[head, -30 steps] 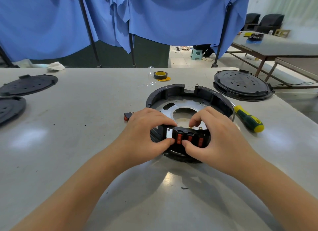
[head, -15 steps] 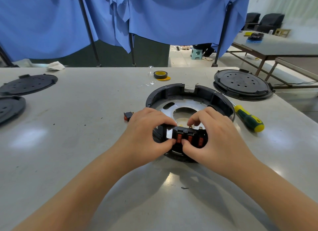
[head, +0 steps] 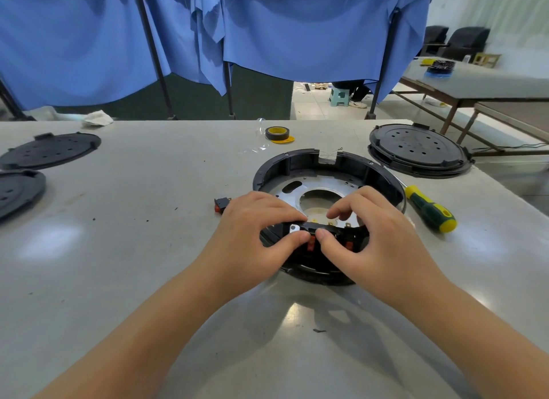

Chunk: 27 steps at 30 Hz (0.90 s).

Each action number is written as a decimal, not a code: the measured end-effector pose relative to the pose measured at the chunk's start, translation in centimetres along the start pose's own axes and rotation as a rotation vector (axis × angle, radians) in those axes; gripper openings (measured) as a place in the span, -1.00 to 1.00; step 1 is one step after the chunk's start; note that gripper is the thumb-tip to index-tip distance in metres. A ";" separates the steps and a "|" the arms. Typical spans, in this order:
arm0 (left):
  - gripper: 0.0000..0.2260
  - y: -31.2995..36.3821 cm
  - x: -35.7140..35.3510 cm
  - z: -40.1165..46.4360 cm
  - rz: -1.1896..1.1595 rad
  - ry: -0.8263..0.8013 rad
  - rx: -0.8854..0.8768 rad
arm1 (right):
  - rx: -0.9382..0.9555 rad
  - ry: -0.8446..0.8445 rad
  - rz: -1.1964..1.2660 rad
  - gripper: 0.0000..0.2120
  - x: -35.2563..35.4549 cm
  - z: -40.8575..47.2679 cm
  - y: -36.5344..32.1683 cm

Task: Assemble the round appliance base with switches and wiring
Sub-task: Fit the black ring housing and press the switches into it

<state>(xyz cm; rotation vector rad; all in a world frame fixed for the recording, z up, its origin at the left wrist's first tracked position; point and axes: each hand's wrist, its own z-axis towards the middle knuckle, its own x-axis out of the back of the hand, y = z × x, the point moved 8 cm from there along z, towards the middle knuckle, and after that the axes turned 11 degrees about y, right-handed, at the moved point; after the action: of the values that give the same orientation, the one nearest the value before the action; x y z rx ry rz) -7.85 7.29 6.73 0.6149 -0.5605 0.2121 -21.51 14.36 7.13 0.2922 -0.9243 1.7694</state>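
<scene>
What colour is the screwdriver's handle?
Green with yellow ends, on the screwdriver, seen in the head view.

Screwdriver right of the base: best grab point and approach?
Take the screwdriver by its green-and-yellow handle, from above with the right hand, fingers across the handle. It lies flat on the table, yellow butt end toward the near right, thin shaft pointing at the round base; the handle lies apart from it.

Your left hand and right hand are side by side, fingers curled forward, thumb tips nearly touching, both forearms extended inward from below.
</scene>
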 end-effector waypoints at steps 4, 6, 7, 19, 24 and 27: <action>-0.68 -1.4 0.6 0.3 -0.030 0.092 0.075 | -0.017 -0.007 0.033 -0.85 0.2 0.2 0.6; -0.67 -3.6 1.4 0.6 0.015 0.147 0.162 | -0.019 -0.009 0.033 -0.87 0.2 0.2 0.7; -0.66 -5.1 1.7 0.7 0.076 0.156 0.212 | -0.015 -0.012 0.028 -0.87 0.2 0.2 0.7; -0.67 -13.1 1.2 -0.6 0.394 0.009 0.538 | 0.012 -0.009 0.005 -0.85 0.0 0.2 0.5; -0.67 -12.1 1.8 -0.4 0.186 0.121 0.520 | 0.013 -0.007 0.012 -0.85 0.1 0.1 0.5; -0.67 -11.1 2.0 -0.1 0.056 0.172 0.505 | 0.008 -0.009 0.019 -0.87 0.1 0.1 0.5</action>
<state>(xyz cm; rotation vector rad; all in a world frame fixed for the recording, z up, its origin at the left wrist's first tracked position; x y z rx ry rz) -2.27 -1.46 2.38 1.0595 -0.3561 0.4625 -22.06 14.30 7.04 0.2974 -0.9296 1.7903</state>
